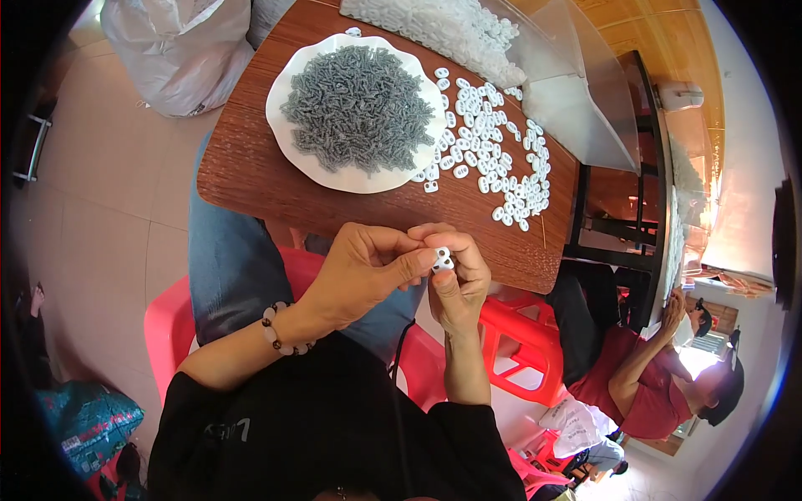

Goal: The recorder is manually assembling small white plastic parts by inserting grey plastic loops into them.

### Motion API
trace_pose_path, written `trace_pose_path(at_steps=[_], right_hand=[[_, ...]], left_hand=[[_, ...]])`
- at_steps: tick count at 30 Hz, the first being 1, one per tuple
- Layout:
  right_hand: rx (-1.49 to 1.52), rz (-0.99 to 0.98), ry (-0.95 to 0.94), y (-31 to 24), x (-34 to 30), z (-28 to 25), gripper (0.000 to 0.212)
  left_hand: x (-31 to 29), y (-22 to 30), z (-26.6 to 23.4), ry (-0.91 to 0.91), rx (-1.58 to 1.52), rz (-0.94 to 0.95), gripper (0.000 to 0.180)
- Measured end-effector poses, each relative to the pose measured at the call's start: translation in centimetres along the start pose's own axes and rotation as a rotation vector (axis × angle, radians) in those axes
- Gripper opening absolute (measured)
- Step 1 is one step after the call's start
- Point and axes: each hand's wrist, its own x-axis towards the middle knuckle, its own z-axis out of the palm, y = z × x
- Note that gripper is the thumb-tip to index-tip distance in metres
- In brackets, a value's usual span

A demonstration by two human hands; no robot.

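Just off the table's near edge, both my hands meet around one small white plastic piece with dark holes or spots. My left hand pinches it from the left between thumb and fingers. From the other side my right hand grips the same piece, its thumb below. Beyond them lies a wavy-rimmed white plate, heaped with small grey coil springs. To its right, many similar white oval pieces are scattered on the brown table. Whether a spring sits in the held piece is too small to tell.
A see-through bin of white parts stands at the table's far right. A thin stick lies near the right edge. White sacks stand far left. At right are a red stool and a person in a dark red shirt.
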Motion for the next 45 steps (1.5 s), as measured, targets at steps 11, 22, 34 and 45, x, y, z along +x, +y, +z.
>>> trace_pose_path(at_steps=[11, 22, 34, 45], right_hand=[[-0.02, -0.011, -0.05, 0.1, -0.2, -0.3, 0.045], [0.057, 0.028, 0.004, 0.6, -0.7, 0.2, 0.04], [-0.03, -0.061, 0.06, 0.5, -0.8, 0.8, 0.044], [0.096, 0.067, -0.002, 0.2, -0.1, -1.5, 0.058]], left_hand=[[-0.2, -0.1, -0.1, -0.02, 0.045, -0.036, 0.019], [-0.5, -0.4, -0.3, 0.026, 0.013, -0.065, 0.016], [-1.3, 0.2, 0.6, 0.052, 0.025, -0.085, 0.015], [0.8, -0.6, 1.0, 0.043, 0.072, -0.001, 0.016]])
